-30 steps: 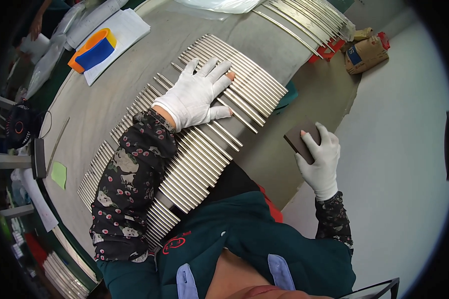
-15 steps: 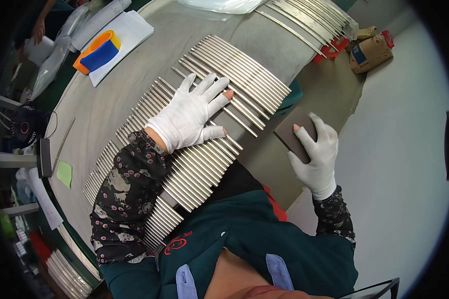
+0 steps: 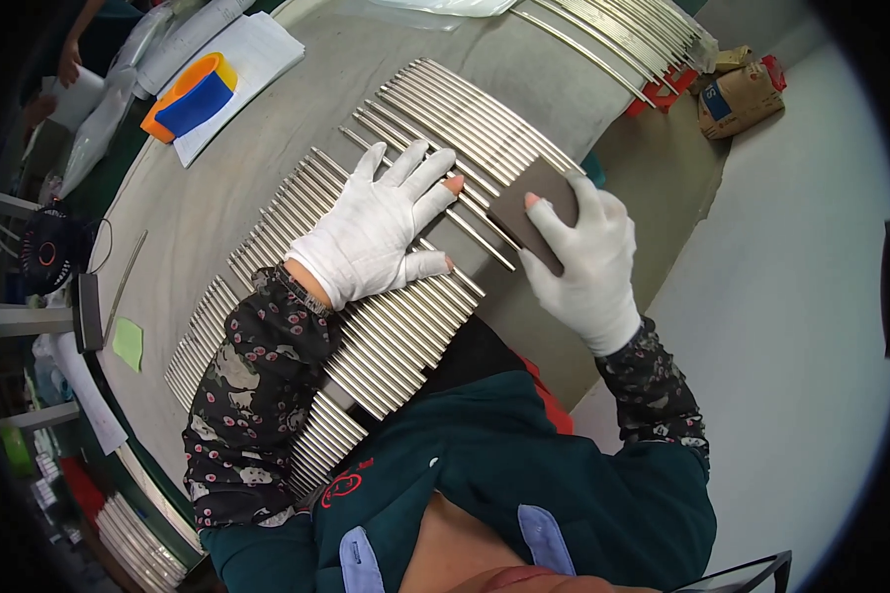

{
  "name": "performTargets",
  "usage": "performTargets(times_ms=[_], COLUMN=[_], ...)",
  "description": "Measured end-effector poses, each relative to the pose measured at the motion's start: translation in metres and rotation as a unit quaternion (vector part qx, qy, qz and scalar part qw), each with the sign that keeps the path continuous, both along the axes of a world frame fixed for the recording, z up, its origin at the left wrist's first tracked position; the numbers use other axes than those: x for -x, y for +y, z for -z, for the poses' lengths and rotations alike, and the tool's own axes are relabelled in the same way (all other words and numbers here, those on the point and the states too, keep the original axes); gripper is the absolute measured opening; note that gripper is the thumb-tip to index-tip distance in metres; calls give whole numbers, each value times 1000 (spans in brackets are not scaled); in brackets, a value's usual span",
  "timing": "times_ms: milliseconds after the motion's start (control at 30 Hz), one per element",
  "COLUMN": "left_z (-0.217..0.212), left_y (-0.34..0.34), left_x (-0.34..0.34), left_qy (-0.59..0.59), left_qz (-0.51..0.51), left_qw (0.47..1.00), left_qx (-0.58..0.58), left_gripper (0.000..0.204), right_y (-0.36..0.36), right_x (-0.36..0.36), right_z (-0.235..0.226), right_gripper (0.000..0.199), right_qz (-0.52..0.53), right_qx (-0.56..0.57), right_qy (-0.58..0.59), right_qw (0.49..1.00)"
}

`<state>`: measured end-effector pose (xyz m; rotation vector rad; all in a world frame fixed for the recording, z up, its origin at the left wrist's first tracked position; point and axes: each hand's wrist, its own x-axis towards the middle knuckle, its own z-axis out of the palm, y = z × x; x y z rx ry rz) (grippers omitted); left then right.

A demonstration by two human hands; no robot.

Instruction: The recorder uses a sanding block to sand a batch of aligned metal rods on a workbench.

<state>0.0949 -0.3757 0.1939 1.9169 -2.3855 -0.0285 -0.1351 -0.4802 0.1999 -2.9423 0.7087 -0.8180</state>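
Observation:
My left hand (image 3: 381, 222), in a white glove with a bare fingertip showing, lies spread on the shiny metal rods (image 3: 396, 336). Its fingers reach over a few rods set slightly apart from the rest. In my right hand (image 3: 593, 262), also gloved in white, is a flat dark grey-brown block (image 3: 534, 203), gripped by its edges. The block lies over the near right ends of a second group of rods (image 3: 475, 114), covering part of them. Whether it presses on them I cannot tell.
More rods (image 3: 623, 40) lie at the far right by a red holder (image 3: 663, 89). Orange and blue tape rolls (image 3: 196, 99) rest on papers (image 3: 267, 54) at the far left. A brown sack (image 3: 742, 99) stands on the floor. Another person's hand (image 3: 69, 61) shows at the upper left.
My right hand has moved left and slightly away from me, carrying the block from beside the table to over the rod ends. The left hand stays in nearly the same place.

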Motion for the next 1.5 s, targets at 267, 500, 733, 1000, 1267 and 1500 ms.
performTargets(times_ms=[267, 500, 733, 1000, 1267, 1500], left_z=[0, -2, 3, 5, -17, 1], left_y=[0, -10, -6, -28, 55, 69], left_x=[3, 5, 3, 12, -41, -34], left_qy=[3, -10, -1, -65, 16, -51], left_qz=[3, -1, 1, -64, -14, -23], left_qw=[1000, 1000, 1000, 991, 998, 998], left_qx=[-5, -9, -8, 99, 54, -6], left_gripper=[80, 81, 80, 77, 79, 79], right_y=[11, 6, 14, 35, 38, 42], right_x=[69, -10, 63, 76, 76, 68], right_z=[-3, -3, -7, 6, 12, 18], right_gripper=[57, 49, 56, 51, 50, 51], right_qz=[49, 8, 32, 40, 19, -7], right_qx=[-14, 16, -6, -90, -67, -81], right_qy=[21, 14, 120, 105, 99, 94], right_qw=[998, 1000, 992, 990, 993, 992])
